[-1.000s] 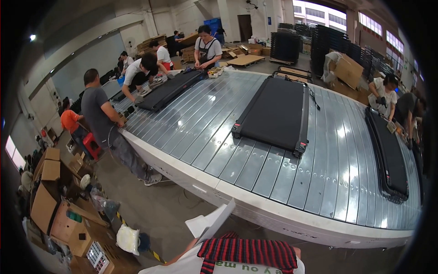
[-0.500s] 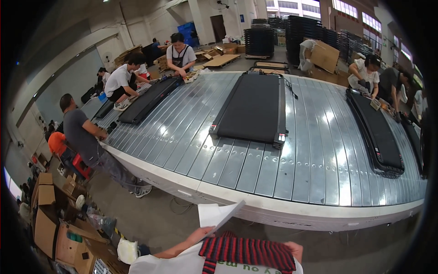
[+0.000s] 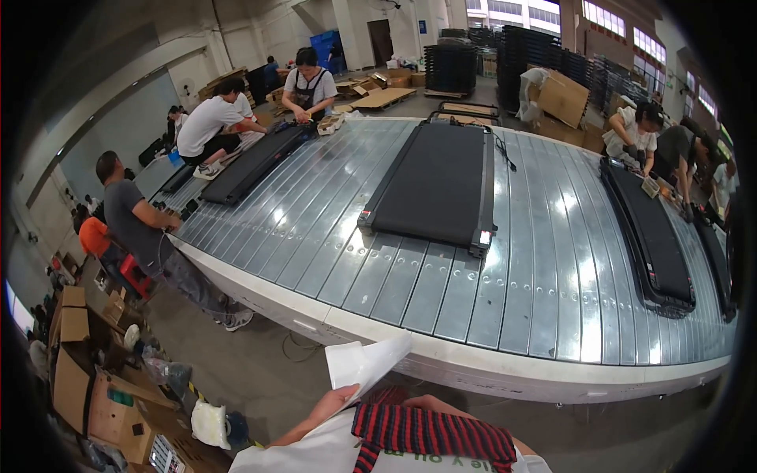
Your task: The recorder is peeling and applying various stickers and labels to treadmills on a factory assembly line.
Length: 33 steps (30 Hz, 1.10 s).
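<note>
My left hand (image 3: pixel 334 400) is closed on white paper sheets (image 3: pixel 363 366), with the thumb on their lower edge. The sheets stand tilted and slightly bent in front of my body, just short of the near rim of the conveyor table. My right hand (image 3: pixel 424 403) reaches inward beside the papers. Its fingers are hidden behind a red-and-black striped cloth (image 3: pixel 434 430) on my front, so what it touches cannot be made out.
A long slatted metal conveyor (image 3: pixel 378 299) crosses ahead, carrying a black treadmill deck (image 3: pixel 430 185) mid-way. More decks lie left (image 3: pixel 256 165) and right (image 3: pixel 650 236), with co-workers beside them. A person in grey (image 3: pixel 134 213) stands at the left edge. Cardboard boxes (image 3: pixel 75 378) crowd the lower left.
My right hand has come in from the right toward the papers. My left hand has shifted slightly left, and the sheets now show more of their face. The co-worker in overalls leans lower.
</note>
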Each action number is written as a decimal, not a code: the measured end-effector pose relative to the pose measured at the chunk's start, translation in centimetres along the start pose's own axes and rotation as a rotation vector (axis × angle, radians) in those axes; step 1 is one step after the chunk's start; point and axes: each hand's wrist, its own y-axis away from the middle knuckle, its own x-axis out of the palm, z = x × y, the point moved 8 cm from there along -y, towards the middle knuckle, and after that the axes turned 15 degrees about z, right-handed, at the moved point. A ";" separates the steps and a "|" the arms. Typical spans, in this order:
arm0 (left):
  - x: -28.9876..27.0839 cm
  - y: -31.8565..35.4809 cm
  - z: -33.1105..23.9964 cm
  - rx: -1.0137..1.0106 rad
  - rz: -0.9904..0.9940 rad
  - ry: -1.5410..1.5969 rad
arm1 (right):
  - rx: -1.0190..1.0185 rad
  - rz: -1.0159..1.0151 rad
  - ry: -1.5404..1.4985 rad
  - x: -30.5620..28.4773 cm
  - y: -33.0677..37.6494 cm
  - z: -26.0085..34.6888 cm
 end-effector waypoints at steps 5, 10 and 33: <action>-6.7 -7.4 4.9 0.000 0.335 0.454 | 0.168 0.059 0.166 -2.6 -4.9 -0.1; -14.9 -15.4 -0.4 0.406 0.050 0.021 | 0.362 0.078 0.312 -6.7 -10.1 0.5; -6.1 -20.8 -30.9 0.695 0.063 -0.055 | 0.290 0.138 0.355 -20.3 -17.1 5.4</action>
